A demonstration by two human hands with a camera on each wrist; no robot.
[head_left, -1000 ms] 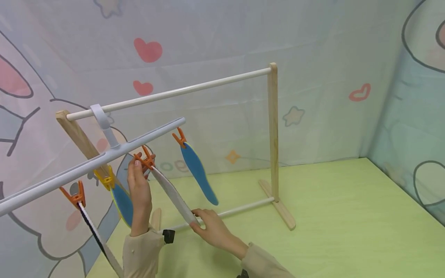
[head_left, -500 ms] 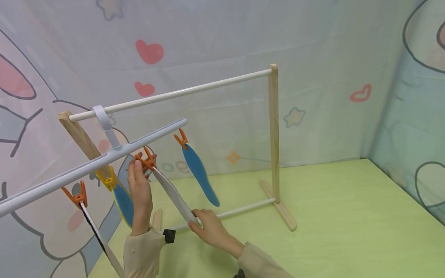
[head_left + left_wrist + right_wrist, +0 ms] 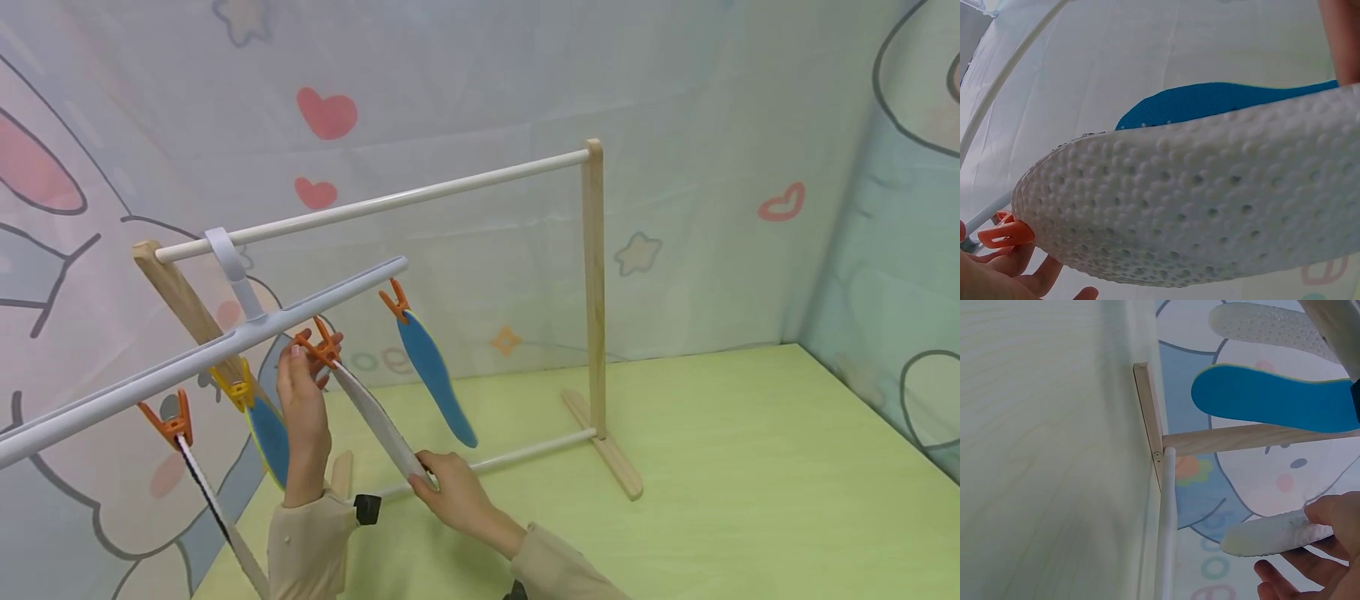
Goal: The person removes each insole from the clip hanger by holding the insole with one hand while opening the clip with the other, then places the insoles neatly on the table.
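My left hand (image 3: 304, 408) is raised under the grey-white hanger bar (image 3: 247, 335), its thumb and fingers pinching an orange clip (image 3: 322, 350). The top end of a white insole (image 3: 372, 414) sits at that clip's jaws; its dimpled underside fills the left wrist view. Lower down, my right hand (image 3: 459, 497) grips the insole's bottom end between thumb and fingers. To the right, a blue insole (image 3: 437, 375) hangs from another orange clip (image 3: 395, 300). At left, a yellow clip (image 3: 236, 385) carries a blue insole (image 3: 270, 439), partly hidden behind my left hand.
A wooden rack with a white top rod (image 3: 405, 198) stands on the green table (image 3: 735, 467); the hanger hooks over the rod's left end. Another white insole (image 3: 225, 517) with a dark edge hangs at far left from an orange clip (image 3: 171, 421). Patterned cloth (image 3: 480, 75) lines the walls.
The head view has drifted a little, so the scene sits slightly further right. Both hands keep the same hold on the orange clip and the white insole.
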